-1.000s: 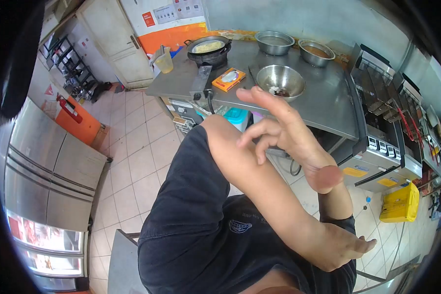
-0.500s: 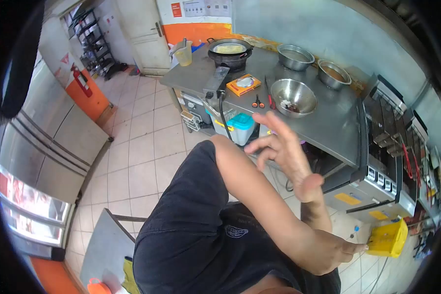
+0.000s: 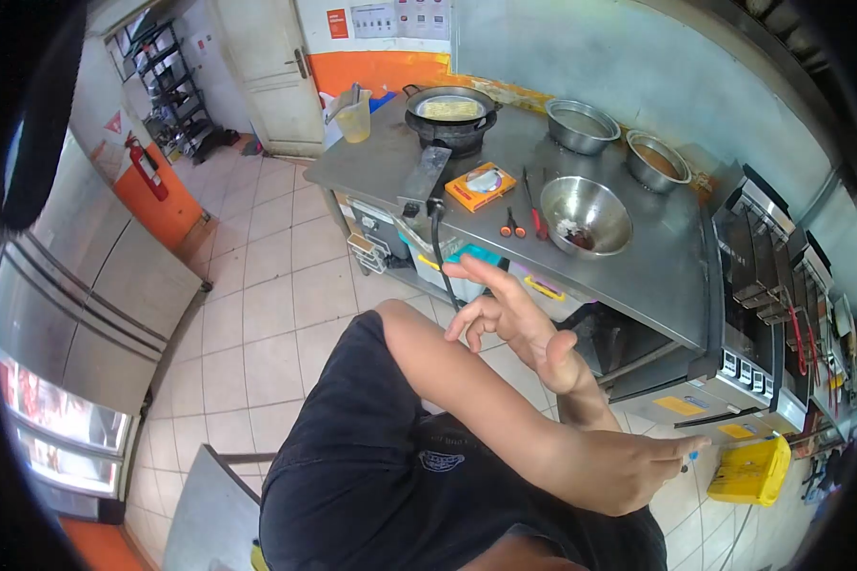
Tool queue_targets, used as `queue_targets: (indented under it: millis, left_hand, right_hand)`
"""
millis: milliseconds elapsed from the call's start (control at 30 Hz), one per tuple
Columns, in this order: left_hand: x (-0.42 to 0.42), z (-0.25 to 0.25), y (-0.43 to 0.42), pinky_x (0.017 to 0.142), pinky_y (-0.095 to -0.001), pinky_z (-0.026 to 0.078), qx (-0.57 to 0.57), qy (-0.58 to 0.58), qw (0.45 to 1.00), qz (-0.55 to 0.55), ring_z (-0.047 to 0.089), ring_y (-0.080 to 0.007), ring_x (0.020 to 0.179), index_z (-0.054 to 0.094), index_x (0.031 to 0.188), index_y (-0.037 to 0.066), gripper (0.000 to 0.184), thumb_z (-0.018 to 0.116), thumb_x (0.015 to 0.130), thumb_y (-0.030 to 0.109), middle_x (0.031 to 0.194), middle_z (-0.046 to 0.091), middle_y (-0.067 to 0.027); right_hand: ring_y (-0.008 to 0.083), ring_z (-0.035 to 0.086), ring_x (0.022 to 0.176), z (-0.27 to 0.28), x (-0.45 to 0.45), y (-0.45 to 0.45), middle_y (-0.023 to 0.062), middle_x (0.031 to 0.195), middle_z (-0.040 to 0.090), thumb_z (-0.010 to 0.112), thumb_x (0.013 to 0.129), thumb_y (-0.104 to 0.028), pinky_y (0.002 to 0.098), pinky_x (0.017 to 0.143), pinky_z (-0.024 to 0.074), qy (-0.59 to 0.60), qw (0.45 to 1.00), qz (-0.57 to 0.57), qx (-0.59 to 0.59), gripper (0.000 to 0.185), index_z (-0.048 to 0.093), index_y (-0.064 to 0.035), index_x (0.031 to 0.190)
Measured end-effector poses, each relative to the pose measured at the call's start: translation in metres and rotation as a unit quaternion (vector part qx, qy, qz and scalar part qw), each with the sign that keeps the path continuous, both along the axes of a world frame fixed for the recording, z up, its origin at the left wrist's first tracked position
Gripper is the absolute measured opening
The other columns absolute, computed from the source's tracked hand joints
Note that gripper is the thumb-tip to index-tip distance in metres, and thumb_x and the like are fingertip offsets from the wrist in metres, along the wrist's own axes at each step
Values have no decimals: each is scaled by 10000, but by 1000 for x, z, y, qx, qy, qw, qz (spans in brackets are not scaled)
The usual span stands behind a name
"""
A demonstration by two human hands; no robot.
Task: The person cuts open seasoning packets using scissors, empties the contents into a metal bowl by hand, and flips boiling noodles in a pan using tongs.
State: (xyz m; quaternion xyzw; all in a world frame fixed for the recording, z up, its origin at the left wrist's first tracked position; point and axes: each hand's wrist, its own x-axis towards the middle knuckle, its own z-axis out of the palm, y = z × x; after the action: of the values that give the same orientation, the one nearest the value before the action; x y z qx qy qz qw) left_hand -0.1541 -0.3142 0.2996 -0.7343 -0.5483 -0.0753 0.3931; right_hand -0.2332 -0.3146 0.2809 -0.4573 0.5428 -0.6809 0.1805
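My left arm crosses in front of my body. My left hand is at the lower right, its fingers drawn together and pointing right; anything in them is hidden. Behind that forearm rises my right hand, empty, with fingers apart and thumb spread, just short of the steel table. Nearest on the tabletop are a metal mixing bowl with white and dark red contents, scissors with orange-and-black handles, a red-handled knife and an orange box.
A wide pan sits on a burner at the back, beside a yellowish jug. Two metal bowls, one near the other, stand by the wall. A grill and yellow bin are right, fridges left.
My view has shifted slightly. My right hand shows lower and further left, away from the mixing bowl; my left hand shows a little higher. Both keep nearly the same pose.
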Motion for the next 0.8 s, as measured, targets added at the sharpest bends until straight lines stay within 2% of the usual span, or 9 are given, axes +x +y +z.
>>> queue_targets:
  millis: [167, 300, 400, 433, 533, 600, 700, 733, 800]
  left_hand:
    - [-47, 9, -82, 1075, -570, 132, -64, 9, 997, 46, 563, -254, 945, 668, 784, 24, 230, 506, 740, 181, 836, 625, -77]
    - [-83, 19, -142, 1040, -450, 278, -140, -14, 984, 109, 555, -220, 892, 569, 905, 29, 208, 503, 740, 138, 932, 546, -78]
    - [-126, 5, -190, 1015, -465, 294, -95, -97, 985, 102, 547, -218, 847, 573, 728, 74, 91, 533, 702, 151, 773, 533, -30]
    - [-141, -2, -209, 981, -462, 322, -91, -113, 983, 114, 542, -220, 831, 571, 742, 76, 98, 547, 694, 158, 753, 520, -23]
    - [-186, -62, -265, 818, -428, 373, -77, -349, 916, 184, 536, -259, 800, 561, 736, 67, 114, 568, 737, 180, 767, 547, -78]
    - [-216, -136, -304, 752, -427, 392, 1, -502, 823, 265, 542, -301, 793, 548, 740, 31, 165, 555, 780, 190, 772, 566, -125]
    - [-216, -357, -386, 745, -490, 422, -84, -545, 618, 560, 567, -363, 822, 584, 838, 22, 236, 467, 848, 227, 851, 603, -173]
    - [-189, -402, -408, 865, -438, 421, -155, -596, 465, 636, 564, -341, 980, 589, 1015, 32, 321, 408, 882, 261, 1005, 597, -217]
    - [-69, -557, -506, 919, -420, 396, -143, -675, 499, 524, 533, -321, 1061, 606, 1067, 69, 425, 467, 845, 404, 1029, 595, -232]
  right_hand:
    - [228, 505, 952, -10, -45, -85, 175, 1395, 242, 223, 667, -851, 307, 687, 416, 16, 999, -10, -29, 1133, 147, 11, 1397]
    - [186, 503, 883, -8, -80, -126, 128, 1290, 356, 331, 825, -689, 269, 650, 420, -67, 987, 90, -117, 868, 267, -11, 1362]
    - [174, 506, 841, -24, -115, -129, 148, 1241, 426, 361, 842, -655, 231, 586, 384, -88, 995, -30, 45, 821, 299, -1, 1334]
    - [166, 511, 855, -36, -121, -124, 80, 1097, 506, 488, 886, -350, 276, 655, 433, -75, 993, -63, 61, 517, 386, -60, 1301]
    - [206, 578, 862, -145, -168, -95, 138, 1023, 577, 572, 843, -262, 321, 721, 472, 38, 934, -201, 294, 448, 455, -42, 1215]
    - [231, 618, 848, -232, -174, -72, 174, 941, 620, 601, 804, -220, 334, 731, 483, -18, 883, -291, 368, 389, 511, -16, 1123]
    - [243, 646, 699, -324, -148, -58, 142, 719, 647, 590, 761, -160, 344, 645, 496, -132, 808, -384, 427, 287, 590, -39, 1020]
    - [222, 634, 618, -367, -142, -52, 121, 657, 639, 578, 784, -198, 339, 596, 492, -95, 790, -414, 442, 238, 611, -35, 954]
    - [204, 621, 533, -427, -123, -58, 103, 605, 633, 561, 804, -253, 334, 546, 488, -93, 757, -440, 473, 229, 639, -39, 820]
